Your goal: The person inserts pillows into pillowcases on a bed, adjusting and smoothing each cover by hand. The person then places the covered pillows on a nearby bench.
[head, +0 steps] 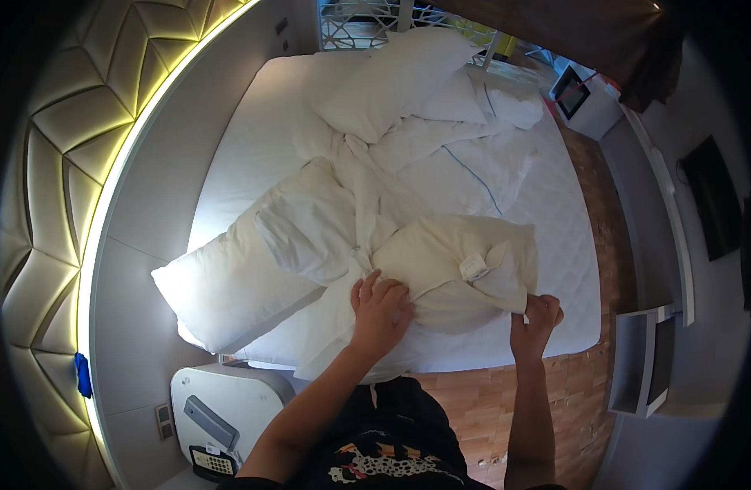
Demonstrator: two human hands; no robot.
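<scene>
A cream-coloured pillow lies before me on the bed, partly wrapped in white cloth, with a white label near its right end. My right hand pinches the fabric at its lower right corner. On the pillow's left side, my left hand rests on bunched white cloth, fingers curled and slightly spread; whether it grips the cloth cannot be told. Left of that hand, a long white pillow lies at a slant, with loose white fabric over its right part.
More white pillows are heaped at the bed's far side. A blue-edged white cloth lies on the mattress. At lower left stands a bedside table bearing a telephone. Wood flooring borders the bed; a television hangs right.
</scene>
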